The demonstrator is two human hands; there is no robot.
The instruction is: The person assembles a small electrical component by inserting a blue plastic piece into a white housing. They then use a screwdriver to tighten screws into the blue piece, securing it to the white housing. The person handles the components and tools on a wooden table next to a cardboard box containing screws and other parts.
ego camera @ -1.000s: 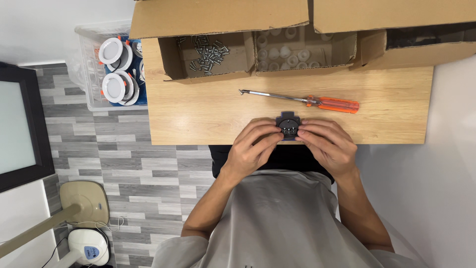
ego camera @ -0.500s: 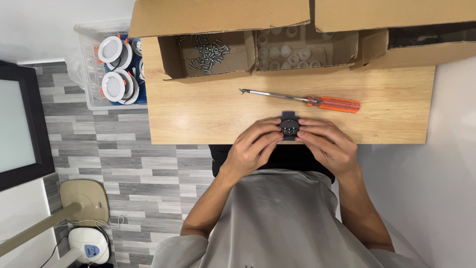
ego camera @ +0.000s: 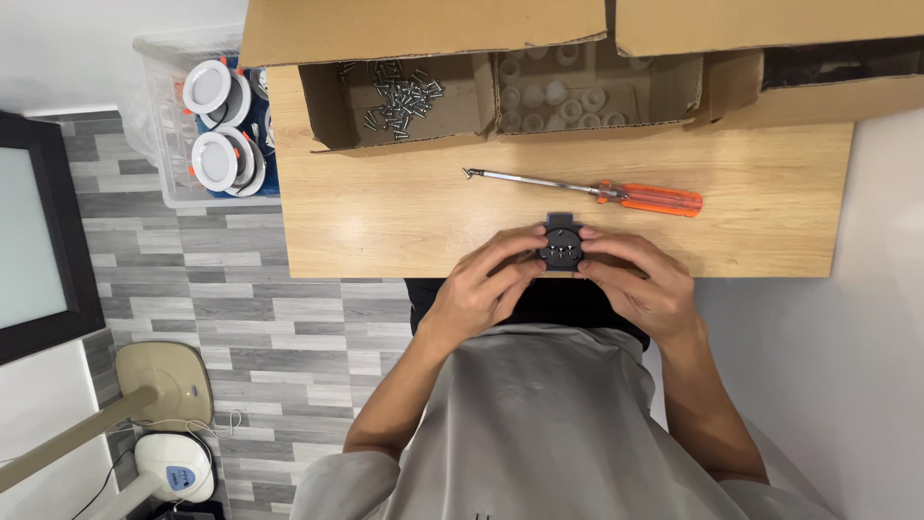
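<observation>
Grey plank flooring (ego camera: 241, 318) runs under a pale wooden worktop (ego camera: 385, 212), which fills the upper middle of the head view. Along the worktop's far edge, well beyond the fingers, stand open cardboard boxes (ego camera: 423, 29) with their flaps folded out. One compartment, far and to the left of the fingers, holds a loose heap of small screws (ego camera: 399, 96); the next one, straight beyond the fingers, holds pale round rings (ego camera: 558, 101). A third box (ego camera: 828, 67) on the far right is dark inside, and I cannot tell what it holds. Left of the worktop, well away from the fingers, a clear plastic bin (ego camera: 164, 116) on the floor holds round white lamp fittings (ego camera: 217, 159). A beige stand base (ego camera: 164, 380) sits on the floor at lower left.

An orange-handled screwdriver (ego camera: 587, 191) lies flat on the worktop just beyond the fingers, its tip pointing left, untouched.

Both hands meet at the worktop's near edge. The left hand (ego camera: 481, 294) and the right hand (ego camera: 640, 284) each grasp a small black part (ego camera: 561, 246), roughly round with a squared tab on its far side, pinched between the fingers (ego camera: 515, 252) of both hands from either side. It rests at or just above the worktop's edge; which, I cannot tell.
</observation>
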